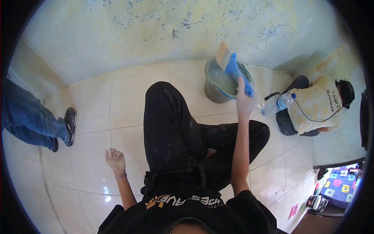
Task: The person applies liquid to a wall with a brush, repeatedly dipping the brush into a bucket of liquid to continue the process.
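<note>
My right hand [247, 100] is closed around the blue handle of a wide paint brush [233, 66]. The brush points up and away from me, its pale bristles over the far rim of a grey bucket [213, 86] beside the wall. Whitish liquid shows inside the bucket. Over the tiles to the left, my left hand [115, 159] is held out with its fingers apart and slightly curled, holding nothing.
A scuffed, patchy wall [156, 35] rises in front. A plastic bottle [281, 103] is right of the bucket, near a crouching person [317, 103]. Another person's legs [33, 117] stand at the left. A patterned mattress [339, 185] shows through an opening at lower right.
</note>
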